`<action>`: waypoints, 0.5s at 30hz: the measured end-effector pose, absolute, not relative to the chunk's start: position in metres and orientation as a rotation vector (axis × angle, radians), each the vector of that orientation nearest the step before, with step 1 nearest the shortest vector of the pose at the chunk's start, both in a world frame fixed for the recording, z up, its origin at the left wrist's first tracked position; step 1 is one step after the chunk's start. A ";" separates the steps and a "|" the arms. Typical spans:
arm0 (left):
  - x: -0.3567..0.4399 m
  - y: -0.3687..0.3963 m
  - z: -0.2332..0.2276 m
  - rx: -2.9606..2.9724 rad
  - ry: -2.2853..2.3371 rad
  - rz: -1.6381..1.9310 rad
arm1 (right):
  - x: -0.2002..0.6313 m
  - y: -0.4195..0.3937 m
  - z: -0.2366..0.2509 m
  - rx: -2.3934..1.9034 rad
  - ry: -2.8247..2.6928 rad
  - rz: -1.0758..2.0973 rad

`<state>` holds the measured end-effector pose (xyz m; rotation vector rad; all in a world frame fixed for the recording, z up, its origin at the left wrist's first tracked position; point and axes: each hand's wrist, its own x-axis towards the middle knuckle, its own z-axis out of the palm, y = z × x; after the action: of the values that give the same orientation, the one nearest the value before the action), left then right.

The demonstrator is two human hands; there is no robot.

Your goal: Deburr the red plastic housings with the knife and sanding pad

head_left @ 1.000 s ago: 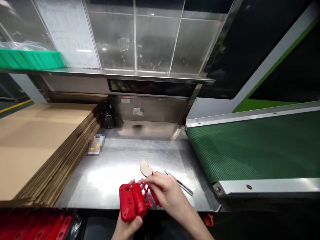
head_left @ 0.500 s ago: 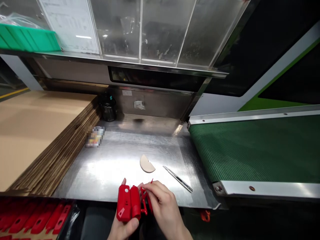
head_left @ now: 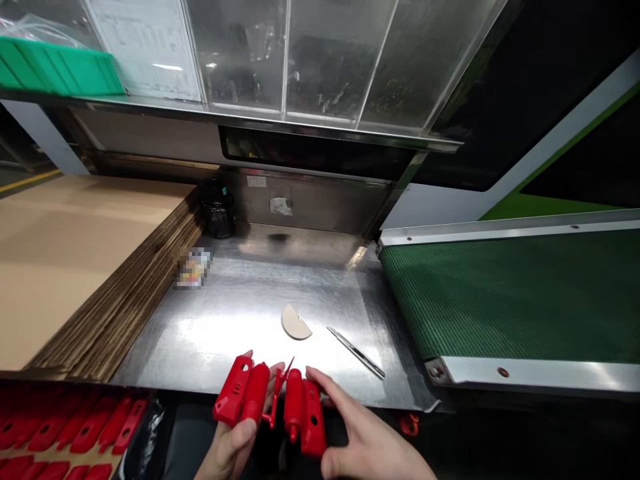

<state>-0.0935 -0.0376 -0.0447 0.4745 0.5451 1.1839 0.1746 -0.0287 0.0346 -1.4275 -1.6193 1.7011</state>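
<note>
Light, stiff red pieces: hold them by the blocks

Your left hand (head_left: pixel 230 443) is closed on a red block (head_left: pixel 231 393) and a red tube (head_left: pixel 255 393), thumb over the tube's lower end, fingertips behind. Your right hand (head_left: pixel 363 437) curves around a second block (head_left: pixel 313 423), which has a second tube (head_left: pixel 293 400) beside it; you cannot tell from here how firmly it pinches. Between your hands stands a thin red stem (head_left: pixel 278 393); whether it joins both pairs is unclear.

Expect hard plastic, probably light, rigid and smooth enough to slide under your fingertips. The stem looks the most fragile part and would likely snap if bent, so take hold of the blocks' broad sides and keep your skin off its pointed tip.

Just beyond your fingers lie a pale half-disc (head_left: pixel 295 323) and, ahead of your right hand, a knife (head_left: pixel 356 352).
</note>
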 end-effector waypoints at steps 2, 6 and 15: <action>-0.094 -0.038 -0.045 0.478 0.541 1.178 | 0.169 -0.034 0.029 -1.491 -1.676 1.684; -0.087 -0.033 -0.036 0.359 0.638 1.179 | 0.151 -0.039 0.018 -1.507 -2.002 1.254; -0.126 -0.033 -0.074 0.338 0.611 1.117 | 0.145 -0.051 -0.001 -1.028 -1.225 1.910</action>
<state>-0.1257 -0.0334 -0.0738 0.3384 0.6114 1.1167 0.1449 -0.0510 -0.0010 -1.0280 -1.2252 1.9098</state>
